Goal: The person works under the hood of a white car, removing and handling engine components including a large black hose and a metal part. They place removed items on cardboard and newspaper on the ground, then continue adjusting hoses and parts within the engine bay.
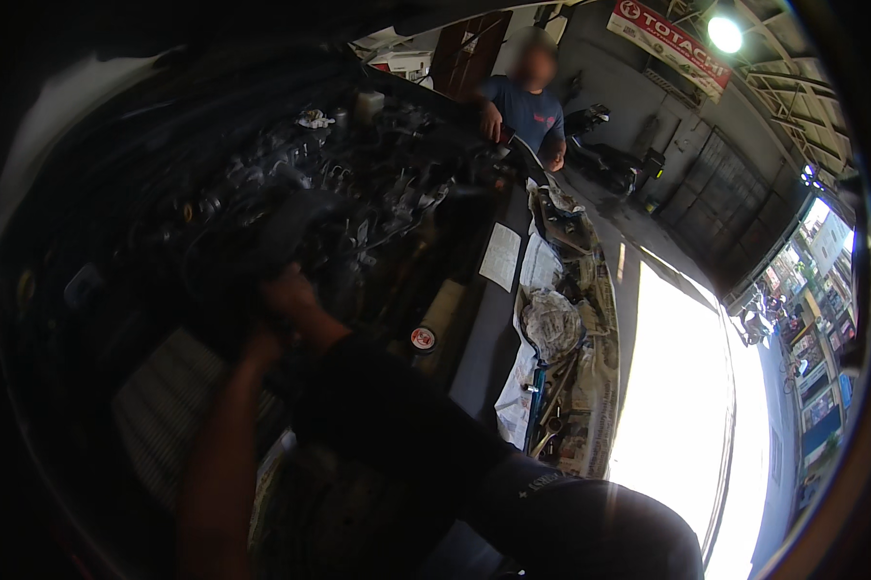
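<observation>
With 12 at the top of the view, my right grip (290,293) is deep in the engine bay, just beside a dark rounded part (305,217) that lies from it toward 12 o'clock, among the shadowed engine parts (353,188). My left grip (265,343) sits at about 7 o'clock from the right, close by its wrist, so the right is the nearer of the two to that part. The part's long axis I cannot make out: its edges blur into the dark. Nor can I tell whether either grip is open, closed or holding something, since my fingers are lost in shadow. A red-and-white cap (423,338) stands well apart between 3 and 4 o'clock from my right grip, and a ribbed panel (174,406) lies between 7 and 8 o'clock
</observation>
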Action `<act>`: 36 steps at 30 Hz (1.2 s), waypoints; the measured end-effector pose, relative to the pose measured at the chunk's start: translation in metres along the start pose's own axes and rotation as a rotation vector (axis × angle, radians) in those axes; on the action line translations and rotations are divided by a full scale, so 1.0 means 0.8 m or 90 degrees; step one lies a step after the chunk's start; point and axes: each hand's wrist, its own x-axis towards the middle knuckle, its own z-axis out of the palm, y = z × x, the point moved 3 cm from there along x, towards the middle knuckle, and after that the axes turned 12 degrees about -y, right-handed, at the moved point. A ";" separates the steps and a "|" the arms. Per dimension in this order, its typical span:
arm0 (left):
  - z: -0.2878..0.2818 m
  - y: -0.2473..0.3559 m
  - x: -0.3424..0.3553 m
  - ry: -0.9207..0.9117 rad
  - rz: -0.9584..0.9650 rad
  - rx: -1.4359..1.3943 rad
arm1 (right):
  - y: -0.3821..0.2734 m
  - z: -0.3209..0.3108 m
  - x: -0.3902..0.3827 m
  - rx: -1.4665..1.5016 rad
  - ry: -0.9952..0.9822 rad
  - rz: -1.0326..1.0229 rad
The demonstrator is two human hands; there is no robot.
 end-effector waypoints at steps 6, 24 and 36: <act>0.006 0.002 -0.014 -0.050 -0.064 0.067 | 0.018 0.018 0.018 -0.201 -0.008 -0.126; 0.018 -0.027 -0.002 -0.089 -0.162 0.104 | 0.069 0.101 0.111 -0.351 0.073 -0.181; -0.078 0.050 -0.048 -0.048 -0.387 0.105 | 0.009 0.035 0.025 -0.505 -0.090 -0.232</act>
